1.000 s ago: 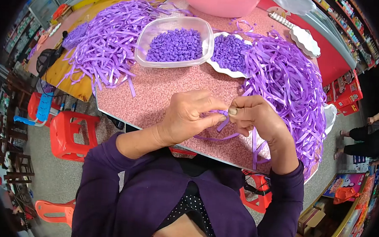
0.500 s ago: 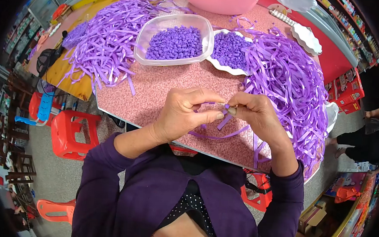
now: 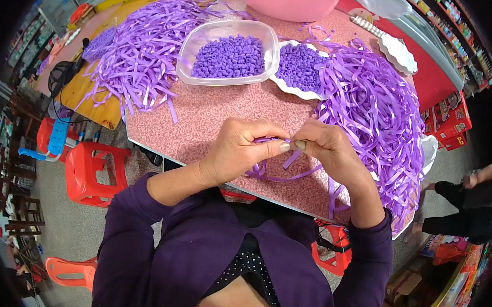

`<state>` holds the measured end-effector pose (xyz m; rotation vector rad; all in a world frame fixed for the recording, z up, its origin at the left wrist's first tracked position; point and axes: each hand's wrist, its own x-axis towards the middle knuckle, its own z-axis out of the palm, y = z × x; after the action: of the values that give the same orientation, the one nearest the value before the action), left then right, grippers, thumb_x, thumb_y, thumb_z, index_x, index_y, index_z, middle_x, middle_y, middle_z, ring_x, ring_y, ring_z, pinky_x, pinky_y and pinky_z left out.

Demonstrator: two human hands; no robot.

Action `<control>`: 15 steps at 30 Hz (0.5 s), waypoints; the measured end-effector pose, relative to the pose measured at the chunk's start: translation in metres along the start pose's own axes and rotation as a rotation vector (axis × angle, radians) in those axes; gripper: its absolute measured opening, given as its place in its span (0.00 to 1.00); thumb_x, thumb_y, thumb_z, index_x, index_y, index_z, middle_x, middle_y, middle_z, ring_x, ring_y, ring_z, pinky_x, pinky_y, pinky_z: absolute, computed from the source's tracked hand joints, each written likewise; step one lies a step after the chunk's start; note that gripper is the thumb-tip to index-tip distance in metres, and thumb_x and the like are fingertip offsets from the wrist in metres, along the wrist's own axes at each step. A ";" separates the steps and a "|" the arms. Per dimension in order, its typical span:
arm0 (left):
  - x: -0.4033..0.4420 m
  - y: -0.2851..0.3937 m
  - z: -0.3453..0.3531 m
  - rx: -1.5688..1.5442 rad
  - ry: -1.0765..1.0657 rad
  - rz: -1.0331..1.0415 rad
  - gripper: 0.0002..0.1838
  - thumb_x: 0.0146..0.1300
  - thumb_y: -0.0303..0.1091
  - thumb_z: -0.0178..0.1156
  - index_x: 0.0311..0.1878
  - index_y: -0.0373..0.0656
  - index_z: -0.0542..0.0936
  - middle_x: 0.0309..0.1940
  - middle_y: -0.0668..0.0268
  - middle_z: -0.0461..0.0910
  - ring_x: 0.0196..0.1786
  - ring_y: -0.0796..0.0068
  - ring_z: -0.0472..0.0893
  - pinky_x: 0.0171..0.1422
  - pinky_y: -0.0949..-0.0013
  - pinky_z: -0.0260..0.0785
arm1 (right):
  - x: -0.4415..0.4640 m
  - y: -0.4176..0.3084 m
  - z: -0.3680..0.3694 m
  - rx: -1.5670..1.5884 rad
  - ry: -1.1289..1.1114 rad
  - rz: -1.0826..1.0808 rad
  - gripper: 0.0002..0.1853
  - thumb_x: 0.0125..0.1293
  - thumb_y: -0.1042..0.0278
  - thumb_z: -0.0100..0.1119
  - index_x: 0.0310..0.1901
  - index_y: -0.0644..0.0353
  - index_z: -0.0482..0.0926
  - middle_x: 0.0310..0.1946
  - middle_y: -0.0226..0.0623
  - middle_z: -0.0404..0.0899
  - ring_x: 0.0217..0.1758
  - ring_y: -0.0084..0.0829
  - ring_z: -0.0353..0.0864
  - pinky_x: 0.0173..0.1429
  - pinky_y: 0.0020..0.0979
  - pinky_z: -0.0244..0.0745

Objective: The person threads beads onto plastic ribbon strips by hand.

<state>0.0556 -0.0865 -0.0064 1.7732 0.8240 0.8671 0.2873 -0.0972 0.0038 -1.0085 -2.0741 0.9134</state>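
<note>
We cannot make out what lies where the left hand (image 3: 241, 145) and the right hand (image 3: 332, 150) meet, and their fingers hide part of the ribbon (image 3: 292, 159). The upper edge cuts off the tub (image 3: 291, 5). The box (image 3: 228, 82) covers one side of the plate (image 3: 292, 90), while the heap (image 3: 373, 105) spills over the other. We lose the bystander's (image 3: 450, 225) upper body in the dark right border. The tabletop (image 3: 204, 103) partly hides the stool (image 3: 339, 238) beneath. Goods on the shelves (image 3: 457, 23) are too small for us to identify.
</note>
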 end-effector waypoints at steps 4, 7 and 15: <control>0.004 0.002 -0.001 -0.072 0.020 -0.039 0.12 0.64 0.32 0.69 0.47 0.36 0.86 0.35 0.69 0.86 0.35 0.86 0.78 0.40 0.77 0.70 | -0.002 -0.009 -0.001 -0.179 0.114 -0.013 0.03 0.65 0.76 0.62 0.37 0.67 0.81 0.25 0.36 0.76 0.26 0.30 0.74 0.32 0.31 0.69; 0.009 0.008 -0.002 -0.134 -0.002 -0.146 0.13 0.65 0.36 0.68 0.45 0.35 0.87 0.33 0.69 0.85 0.34 0.85 0.77 0.38 0.77 0.69 | -0.001 -0.016 -0.003 -0.442 0.144 -0.114 0.03 0.60 0.76 0.63 0.36 0.64 0.81 0.26 0.38 0.78 0.26 0.36 0.77 0.30 0.34 0.71; 0.018 0.006 -0.006 -0.147 -0.070 -0.255 0.16 0.70 0.42 0.62 0.43 0.36 0.88 0.29 0.68 0.83 0.30 0.82 0.73 0.38 0.74 0.68 | -0.004 -0.033 -0.009 -0.752 0.195 -0.300 0.06 0.51 0.77 0.64 0.33 0.58 0.81 0.24 0.36 0.77 0.27 0.37 0.78 0.28 0.38 0.72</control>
<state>0.0610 -0.0706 0.0049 1.5234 0.8945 0.6759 0.2836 -0.1125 0.0340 -1.0391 -2.3461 -0.1440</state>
